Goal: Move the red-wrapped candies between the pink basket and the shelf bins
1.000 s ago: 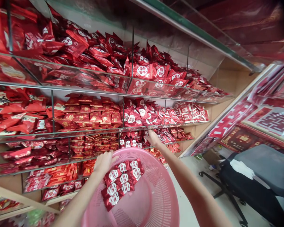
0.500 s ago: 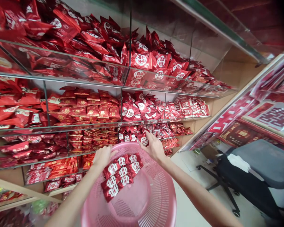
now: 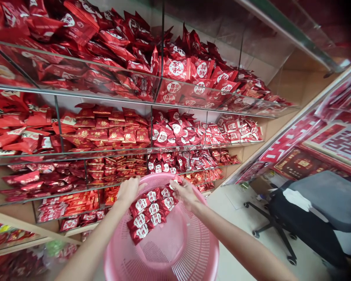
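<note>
My left hand (image 3: 130,190) grips the rim of a pink plastic mesh basket (image 3: 190,249) at its far side. My right hand (image 3: 185,194) is over the far rim, pinching a small red packet (image 3: 175,181) between its fingers. A pile of red-and-white foil packets (image 3: 149,214) lies inside the basket, just below both hands. Directly behind the basket stand the lower glass shelves (image 3: 105,183), stocked with red packets.
Glass shelves (image 3: 76,93) packed with red packets and red envelopes fill the left and the top of the view. To the right are red framed wall displays (image 3: 298,164), a black wheeled office chair (image 3: 310,218) and a pale tiled floor (image 3: 225,249).
My right hand has moved back from the shelf to above the basket, now with a red packet in its fingers. The basket has shifted slightly up and right in view.
</note>
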Motion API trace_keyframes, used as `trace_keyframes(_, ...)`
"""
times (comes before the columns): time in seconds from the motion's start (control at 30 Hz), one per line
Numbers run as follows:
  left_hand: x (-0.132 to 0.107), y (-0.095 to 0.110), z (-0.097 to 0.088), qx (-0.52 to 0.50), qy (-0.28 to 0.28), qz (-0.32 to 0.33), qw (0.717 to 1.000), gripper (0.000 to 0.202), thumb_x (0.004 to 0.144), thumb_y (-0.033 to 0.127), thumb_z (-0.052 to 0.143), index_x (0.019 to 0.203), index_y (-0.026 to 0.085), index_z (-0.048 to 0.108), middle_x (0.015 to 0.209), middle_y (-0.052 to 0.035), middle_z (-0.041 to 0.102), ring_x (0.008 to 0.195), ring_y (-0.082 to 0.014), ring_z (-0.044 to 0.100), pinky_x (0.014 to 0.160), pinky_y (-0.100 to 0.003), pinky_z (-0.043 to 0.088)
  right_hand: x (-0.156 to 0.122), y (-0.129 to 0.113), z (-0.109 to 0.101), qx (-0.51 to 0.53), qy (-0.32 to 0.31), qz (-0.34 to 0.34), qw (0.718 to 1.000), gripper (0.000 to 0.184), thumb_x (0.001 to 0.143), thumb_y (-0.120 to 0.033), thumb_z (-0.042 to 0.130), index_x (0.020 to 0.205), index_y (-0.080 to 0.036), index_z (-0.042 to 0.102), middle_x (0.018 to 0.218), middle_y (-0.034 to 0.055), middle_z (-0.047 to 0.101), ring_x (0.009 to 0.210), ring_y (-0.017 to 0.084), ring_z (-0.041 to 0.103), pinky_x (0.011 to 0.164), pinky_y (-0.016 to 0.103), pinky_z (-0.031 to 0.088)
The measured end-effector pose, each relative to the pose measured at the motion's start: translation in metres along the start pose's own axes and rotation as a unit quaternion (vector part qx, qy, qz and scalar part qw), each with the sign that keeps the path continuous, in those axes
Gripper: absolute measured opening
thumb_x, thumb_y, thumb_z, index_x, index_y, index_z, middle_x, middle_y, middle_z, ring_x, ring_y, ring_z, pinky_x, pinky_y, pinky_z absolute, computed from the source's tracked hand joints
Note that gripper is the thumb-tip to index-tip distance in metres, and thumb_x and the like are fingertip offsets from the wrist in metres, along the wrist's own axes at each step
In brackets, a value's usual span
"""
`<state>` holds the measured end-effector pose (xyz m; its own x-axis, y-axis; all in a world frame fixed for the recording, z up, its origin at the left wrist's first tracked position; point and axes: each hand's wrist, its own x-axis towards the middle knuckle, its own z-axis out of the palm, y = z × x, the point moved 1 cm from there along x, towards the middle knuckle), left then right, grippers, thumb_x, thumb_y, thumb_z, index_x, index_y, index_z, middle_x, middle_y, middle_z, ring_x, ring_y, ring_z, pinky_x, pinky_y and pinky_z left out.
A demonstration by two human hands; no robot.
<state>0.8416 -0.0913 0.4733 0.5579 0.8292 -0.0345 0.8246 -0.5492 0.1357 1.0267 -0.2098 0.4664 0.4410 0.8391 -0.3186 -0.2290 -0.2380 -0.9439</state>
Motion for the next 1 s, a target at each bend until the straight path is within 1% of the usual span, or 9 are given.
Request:
trace_keyframes(0.17,0.0,0.0,0.001,0.005,0.0,0.002,1.0,0.043,0.085,0.05,0.029,0.097,0.017,0.053,0.084,-0.0107,0.066,0.082,-0.0247,0.063,0.067,-0.031,0.045,-0.005,0.008,0.006,0.07,0.026,0.041,0.996,0.045,0.055,-0.04,0.074,0.084,-0.019,0.046,0.068,-0.0029,0.058,0.053,0.011,0.06,0.056,0.024,0.05)
trace_keyframes(0.23,0.0,0.0,0.001,0.007,0.005,0.005,1.0,0.043,0.085,0.05,0.029,0.096,0.017,0.053,0.083,-0.0105,0.066,0.081,-0.0248,0.063,0.066,-0.031,0.045,-0.005,0.013,0.006,0.087,0.031,0.066,0.994,0.043,0.058,-0.036,0.073,0.085,-0.019,0.045,0.07,-0.0016,0.059,0.059,0.015,0.063,0.061,0.027,0.051)
trace_keyframes(0.33,0.001,-0.001,0.002,0.012,0.013,0.005,1.0,0.044,0.085,0.051,0.028,0.096,0.016,0.053,0.082,-0.0104,0.066,0.08,-0.0251,0.063,0.064,-0.031,0.045,-0.005,0.019,0.004,0.09,0.035,0.09,0.991,0.033,0.065,-0.031,0.069,0.082,-0.018,0.044,0.07,0.0009,0.059,0.066,0.018,0.065,0.065,0.029,0.052)
trace_keyframes(0.43,0.001,-0.001,0.003,0.009,0.02,0.006,1.0,0.048,0.085,0.052,0.024,0.094,0.017,0.054,0.081,-0.0102,0.066,0.078,-0.0252,0.063,0.063,-0.031,0.045,-0.004,0.021,0.002,0.089,0.038,0.093,0.991,0.024,0.071,-0.027,0.063,0.081,-0.017,0.044,0.077,0.0043,0.061,0.071,0.019,0.065,0.069,0.031,0.051)
trace_keyframes(0.53,0.001,-0.001,0.003,0.004,0.02,0.003,1.0,0.049,0.085,0.054,0.024,0.094,0.017,0.054,0.08,-0.0103,0.066,0.078,-0.0247,0.063,0.063,-0.031,0.045,-0.001,0.024,0.001,0.1,0.038,0.095,0.99,0.021,0.073,-0.025,0.061,0.082,-0.017,0.044,0.085,0.0073,0.061,0.074,0.02,0.066,0.074,0.034,0.05)
trace_keyframes(0.73,0.002,-0.001,0.003,-0.002,0.007,-0.006,1.0,0.049,0.084,0.055,0.026,0.094,0.017,0.055,0.082,-0.0109,0.066,0.079,-0.0239,0.063,0.066,-0.031,0.045,0.006,0.028,0.001,0.114,0.025,0.079,0.99,0.019,0.071,-0.022,0.063,0.077,-0.015,0.046,0.089,0.0076,0.058,0.079,0.021,0.065,0.081,0.036,0.05)
trace_keyframes(0.83,0.002,-0.001,0.003,0.001,0.008,-0.004,1.0,0.048,0.085,0.053,0.027,0.097,0.016,0.055,0.082,-0.0108,0.066,0.079,-0.0241,0.063,0.066,-0.031,0.045,0.008,0.027,0.002,0.099,-0.011,0.061,0.993,0.023,0.067,-0.023,0.067,0.078,-0.014,0.048,0.088,0.0085,0.059,0.077,0.02,0.066,0.08,0.036,0.05)
trace_keyframes(0.9,0.002,-0.002,0.003,0.003,0.014,0.0,1.0,0.047,0.084,0.053,0.028,0.098,0.016,0.054,0.082,-0.0107,0.066,0.079,-0.0242,0.063,0.066,-0.031,0.045,0.008,0.023,-0.001,0.06,-0.028,0.042,0.997,0.028,0.066,-0.027,0.068,0.082,-0.013,0.05,0.081,0.0069,0.062,0.073,0.02,0.066,0.076,0.035,0.052)
trace_keyframes(1.0,0.002,-0.003,0.003,0.0,0.011,0.004,1.0,0.049,0.084,0.055,0.028,0.098,0.016,0.054,0.082,-0.0108,0.066,0.079,-0.0243,0.063,0.066,-0.031,0.045,0.009,0.011,-0.012,-0.089,-0.04,0.006,0.995,0.035,0.069,-0.04,0.063,0.088,-0.012,0.053,0.061,0.0029,0.062,0.058,0.018,0.064,0.057,0.031,0.053)
